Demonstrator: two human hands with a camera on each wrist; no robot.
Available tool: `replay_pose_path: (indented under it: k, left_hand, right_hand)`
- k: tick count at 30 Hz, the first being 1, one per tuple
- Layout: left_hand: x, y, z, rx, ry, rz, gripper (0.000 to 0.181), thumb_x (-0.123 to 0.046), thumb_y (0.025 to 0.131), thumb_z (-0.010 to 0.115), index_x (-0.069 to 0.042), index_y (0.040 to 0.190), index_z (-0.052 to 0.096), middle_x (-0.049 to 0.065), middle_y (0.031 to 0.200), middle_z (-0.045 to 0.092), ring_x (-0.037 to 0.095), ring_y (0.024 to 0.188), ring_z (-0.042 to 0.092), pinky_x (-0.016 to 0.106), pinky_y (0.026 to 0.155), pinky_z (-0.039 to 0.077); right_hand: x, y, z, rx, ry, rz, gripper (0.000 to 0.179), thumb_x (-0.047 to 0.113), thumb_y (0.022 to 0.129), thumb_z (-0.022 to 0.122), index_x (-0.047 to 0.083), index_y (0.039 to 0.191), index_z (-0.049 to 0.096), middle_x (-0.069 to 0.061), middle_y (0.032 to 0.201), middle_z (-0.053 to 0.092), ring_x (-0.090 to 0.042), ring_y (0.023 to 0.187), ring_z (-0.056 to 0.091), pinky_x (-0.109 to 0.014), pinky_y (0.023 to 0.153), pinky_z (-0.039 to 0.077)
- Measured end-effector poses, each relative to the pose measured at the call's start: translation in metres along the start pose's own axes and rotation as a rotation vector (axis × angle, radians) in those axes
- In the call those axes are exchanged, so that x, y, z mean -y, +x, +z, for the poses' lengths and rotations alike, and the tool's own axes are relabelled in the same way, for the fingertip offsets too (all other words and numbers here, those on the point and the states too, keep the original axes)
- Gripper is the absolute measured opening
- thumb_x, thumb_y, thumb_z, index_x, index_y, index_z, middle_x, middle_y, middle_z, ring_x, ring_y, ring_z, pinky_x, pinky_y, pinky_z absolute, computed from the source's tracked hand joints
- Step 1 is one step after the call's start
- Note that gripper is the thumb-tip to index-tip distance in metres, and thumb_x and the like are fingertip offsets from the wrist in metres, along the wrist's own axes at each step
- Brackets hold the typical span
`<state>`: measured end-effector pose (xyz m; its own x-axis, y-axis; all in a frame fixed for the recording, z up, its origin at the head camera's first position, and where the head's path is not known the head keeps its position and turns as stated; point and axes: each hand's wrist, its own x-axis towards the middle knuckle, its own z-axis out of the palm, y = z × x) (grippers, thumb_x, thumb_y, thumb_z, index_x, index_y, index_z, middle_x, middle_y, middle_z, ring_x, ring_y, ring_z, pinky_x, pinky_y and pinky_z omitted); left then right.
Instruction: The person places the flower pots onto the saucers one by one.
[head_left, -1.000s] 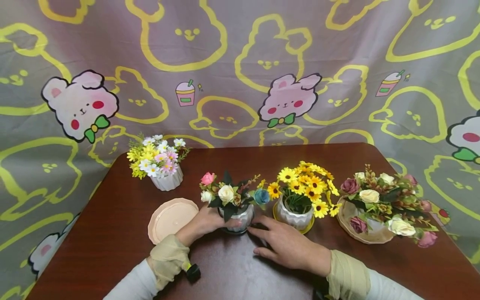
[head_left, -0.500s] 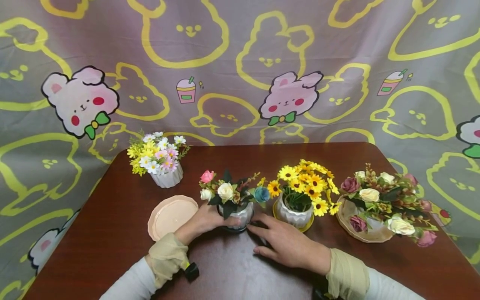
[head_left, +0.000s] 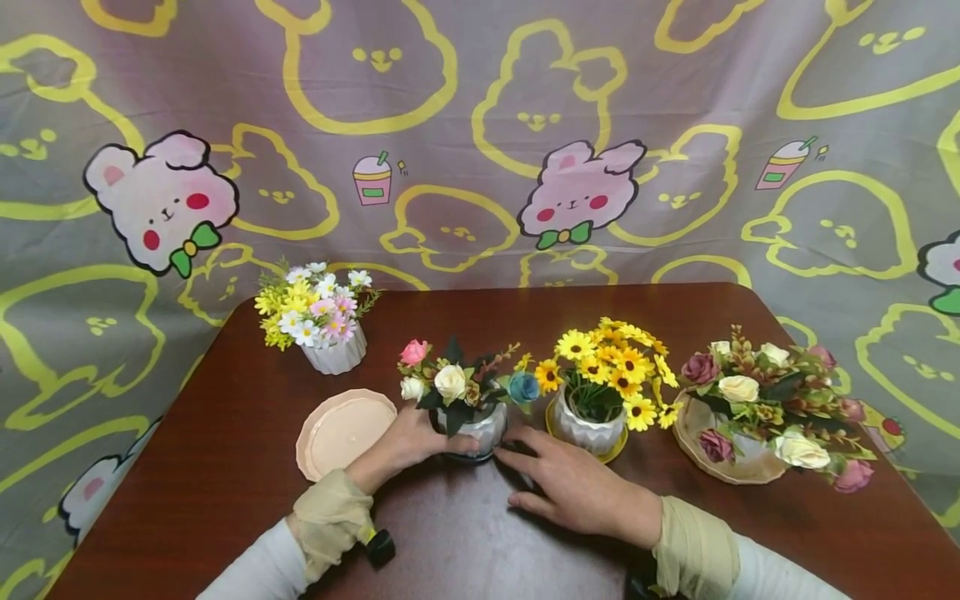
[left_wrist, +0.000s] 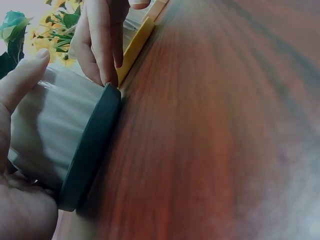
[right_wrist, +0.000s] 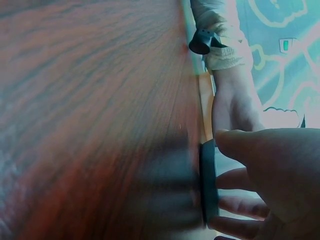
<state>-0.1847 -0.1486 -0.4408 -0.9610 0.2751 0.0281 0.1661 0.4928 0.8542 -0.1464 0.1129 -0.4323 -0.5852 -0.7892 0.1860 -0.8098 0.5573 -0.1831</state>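
Observation:
My left hand (head_left: 408, 442) grips a white ribbed flower pot (head_left: 487, 427) from the left, its thumb across the front and the other fingers behind. The pot holds artificial roses (head_left: 452, 382) in pink, cream and blue among dark leaves. Under it is a dark green saucer (left_wrist: 92, 150), standing on the table. From the other side my right hand (head_left: 573, 483) reaches in with extended, spread fingers. Its fingertips are right at the saucer's rim in both wrist views.
Right of the hands, a pot of yellow daisies (head_left: 615, 367) stands on a yellow saucer (head_left: 618, 450), then a rose pot (head_left: 750, 450) on a beige saucer (head_left: 693, 437). At left lie a bare beige saucer (head_left: 345, 433) and, behind it, a white pot (head_left: 337, 354) of mixed daisies.

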Motion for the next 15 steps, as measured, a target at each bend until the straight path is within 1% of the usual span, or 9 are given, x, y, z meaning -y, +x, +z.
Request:
replay_pose_path:
  k: [5, 8, 12, 15]
  left_hand:
    - [0.0012, -0.0015, -0.0018, 0.004, 0.018, 0.021, 0.076, -0.035, 0.066, 0.091, -0.015, 0.132, 0.06, 0.003, 0.126, 0.068, 0.019, 0.118, 0.06, 0.04, 0.103, 0.045]
    - [0.0006, -0.0021, -0.003, 0.016, 0.008, 0.04, 0.075, -0.035, 0.066, 0.091, -0.015, 0.131, 0.061, 0.002, 0.124, 0.068, 0.018, 0.116, 0.061, 0.038, 0.103, 0.045]
    - [0.0005, -0.0029, -0.0057, 0.016, -0.046, 0.066, 0.075, -0.032, 0.066, 0.092, -0.019, 0.133, 0.059, -0.002, 0.126, 0.067, 0.014, 0.117, 0.059, 0.035, 0.105, 0.044]
    - [0.0012, -0.0051, -0.0084, 0.011, -0.055, 0.104, 0.075, -0.03, 0.067, 0.091, -0.019, 0.133, 0.057, -0.001, 0.127, 0.066, 0.014, 0.118, 0.059, 0.032, 0.105, 0.044]
  right_hand:
    - [0.0002, -0.0001, -0.0003, 0.01, 0.001, 0.01, 0.058, 0.048, 0.092, 0.065, 0.017, 0.14, 0.056, -0.004, 0.141, 0.051, -0.018, 0.121, 0.057, -0.037, 0.097, 0.053]
    - [0.0001, 0.0, -0.0005, 0.017, -0.003, 0.016, 0.058, 0.048, 0.092, 0.065, 0.017, 0.14, 0.057, -0.005, 0.141, 0.051, -0.019, 0.121, 0.057, -0.037, 0.097, 0.053]
    - [0.0004, 0.0, -0.0008, 0.015, -0.004, 0.017, 0.058, 0.049, 0.092, 0.065, 0.016, 0.139, 0.057, -0.005, 0.142, 0.051, -0.019, 0.121, 0.057, -0.038, 0.097, 0.053]
    - [0.0009, 0.0, -0.0012, 0.014, 0.0, 0.02, 0.058, 0.049, 0.092, 0.065, 0.017, 0.139, 0.057, -0.005, 0.142, 0.051, -0.019, 0.123, 0.056, -0.038, 0.098, 0.052]
